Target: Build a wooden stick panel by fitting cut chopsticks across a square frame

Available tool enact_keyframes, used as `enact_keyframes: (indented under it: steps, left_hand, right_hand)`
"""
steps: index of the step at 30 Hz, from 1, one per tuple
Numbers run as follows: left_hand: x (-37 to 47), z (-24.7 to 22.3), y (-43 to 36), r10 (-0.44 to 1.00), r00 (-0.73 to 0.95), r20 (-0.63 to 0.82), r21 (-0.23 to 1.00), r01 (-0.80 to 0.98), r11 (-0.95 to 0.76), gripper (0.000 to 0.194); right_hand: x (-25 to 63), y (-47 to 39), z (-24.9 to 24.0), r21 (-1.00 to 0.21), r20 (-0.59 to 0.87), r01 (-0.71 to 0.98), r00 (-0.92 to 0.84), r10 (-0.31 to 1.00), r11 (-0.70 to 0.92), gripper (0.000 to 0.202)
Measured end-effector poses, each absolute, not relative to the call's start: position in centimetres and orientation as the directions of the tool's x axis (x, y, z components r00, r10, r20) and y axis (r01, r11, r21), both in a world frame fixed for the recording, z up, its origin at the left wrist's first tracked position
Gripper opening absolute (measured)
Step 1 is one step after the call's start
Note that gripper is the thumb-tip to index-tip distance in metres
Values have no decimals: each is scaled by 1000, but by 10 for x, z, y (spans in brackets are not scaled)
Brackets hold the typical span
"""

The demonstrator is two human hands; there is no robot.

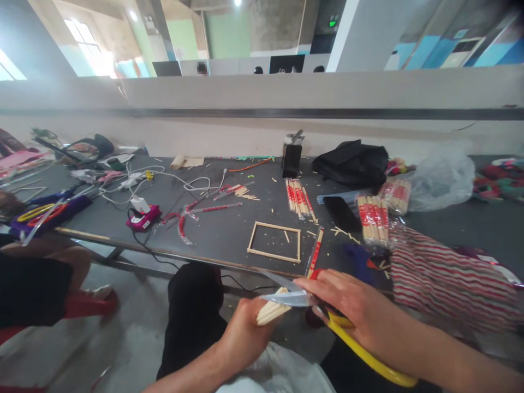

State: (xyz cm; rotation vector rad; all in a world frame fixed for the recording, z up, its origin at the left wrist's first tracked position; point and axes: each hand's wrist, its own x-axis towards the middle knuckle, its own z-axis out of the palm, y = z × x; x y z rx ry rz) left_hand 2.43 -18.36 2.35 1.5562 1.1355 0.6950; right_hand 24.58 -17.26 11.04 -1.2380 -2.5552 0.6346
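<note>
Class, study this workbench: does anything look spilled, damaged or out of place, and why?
Yes. Crumpled red-and-clear wrappers lie strewn across the table, left of the stick frame, looking discarded. Short stick bits are scattered near the phone, and one loose piece lies inside the frame, as if dropped.

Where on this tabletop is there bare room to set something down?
The tabletop looks mostly bare between the red plastic wrappers and wooden stick frame, and between the plastic bag and striped cloth. It is crowded around the phone, wrapped stick bundles and black bag.
</note>
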Motion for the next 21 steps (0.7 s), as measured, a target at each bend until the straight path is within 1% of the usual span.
enact_keyframes:
  steps: [7,12,15,17,19,21]
  left_hand:
    - [21,22,-180,913,404,-54,925,364,-106,23]
    - [18,16,-180,918,396,-34,911,389,-135,20]
    - [17,14,-182,921,386,-48,914,389,-116,16]
    - [17,18,-183,925,371,-79,919,388,-77,16]
    - [18,23,-183,927,360,-107,933,358,-31,22]
    - [19,27,-181,931,345,-124,945,328,4,29]
  right_hand:
    - [241,-177,113,-483,-27,716,-588,808,505,50]
    - [240,-179,108,-452,-60,747,-572,818,488,46]
    - [241,-180,103,-413,-34,739,-597,802,533,47]
    - [244,-179,101,-407,-4,720,-617,787,563,48]
    - [247,-177,99,-442,33,700,-613,790,561,45]
    - [250,-175,98,-506,72,685,-572,817,524,39]
